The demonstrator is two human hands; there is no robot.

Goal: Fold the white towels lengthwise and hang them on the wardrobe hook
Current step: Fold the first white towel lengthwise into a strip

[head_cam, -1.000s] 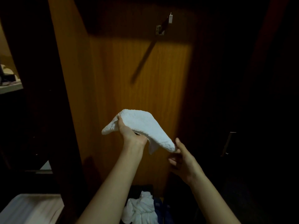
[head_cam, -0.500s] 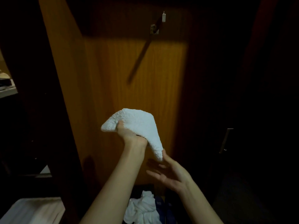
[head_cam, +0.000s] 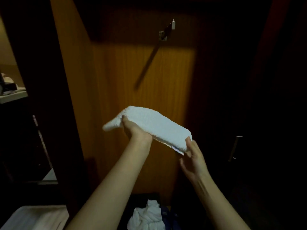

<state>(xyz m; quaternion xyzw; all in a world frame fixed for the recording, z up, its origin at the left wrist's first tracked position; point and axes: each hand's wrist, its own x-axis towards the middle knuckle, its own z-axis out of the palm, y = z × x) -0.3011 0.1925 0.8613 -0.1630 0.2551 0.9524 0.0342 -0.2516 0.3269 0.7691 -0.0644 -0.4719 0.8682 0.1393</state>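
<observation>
Left hand clenched round the folded white towel near its left end, thumb up against the cloth. Right hand pinching the towel's lower right corner between thumb and fingers. Towel held in the air, sloping down to the right, in front of the wooden wardrobe panel. Well above the towel, on the same panel, the metal hook, bare. Far below the towel, a crumpled white cloth in the dark.
</observation>
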